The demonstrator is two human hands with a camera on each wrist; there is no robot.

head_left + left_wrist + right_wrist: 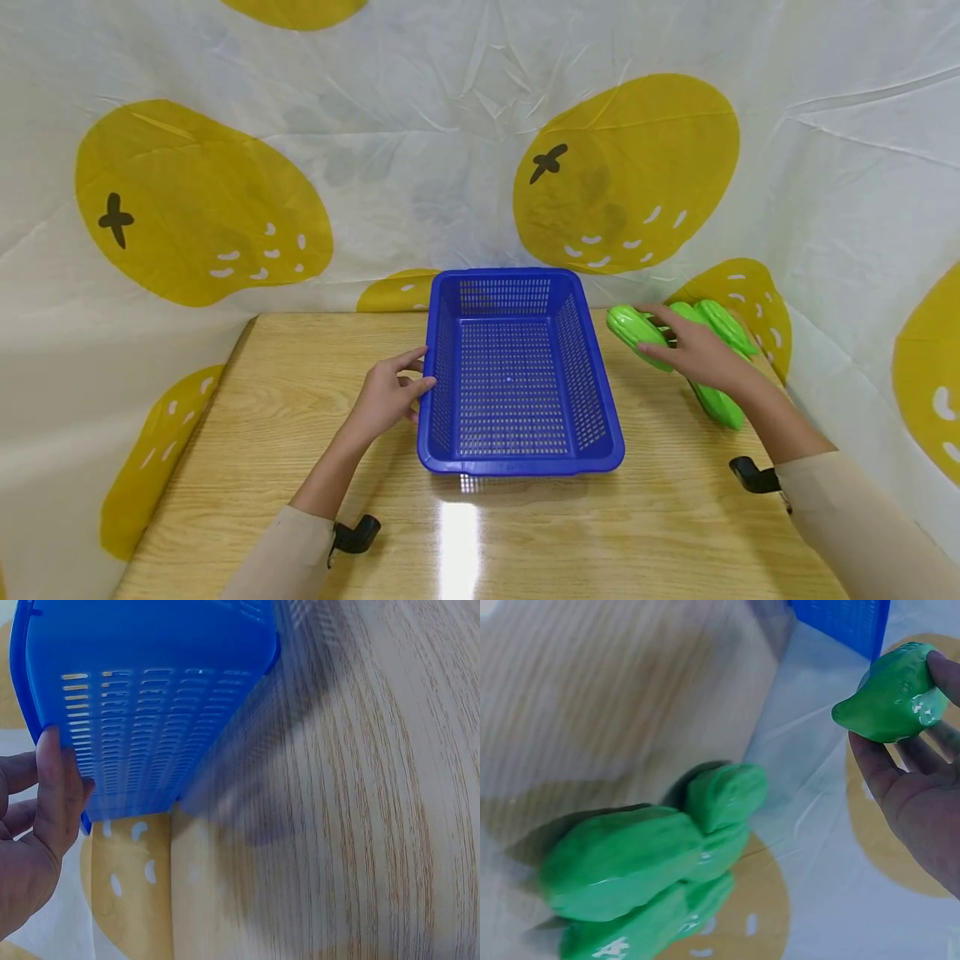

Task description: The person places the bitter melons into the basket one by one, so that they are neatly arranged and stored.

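My left hand (pixel 384 392) holds the left rim of a blue plastic basket (pixel 517 467), its thumb over the edge and other fingers against the outer wall. The left wrist view shows those fingers under the rim, beside the slotted basket wall (pixel 150 645). To the right of the basket, my right hand (pixel 697 350) grips a glossy green bitter melon (pixel 626 325) between thumb and fingers. It is raised off the table, its pointed tip showing in the right wrist view (pixel 892 705). Several more green bitter melons (pixel 622 859) lie together on the table; in the head view my right hand partly covers them.
The wooden table (pixel 300 400) meets a white cloth with yellow fruit prints (pixel 420 183) behind it and along both sides. The basket stands mid-table near the back cloth. Its perforated floor (pixel 510 392) shows with nothing lying on it.
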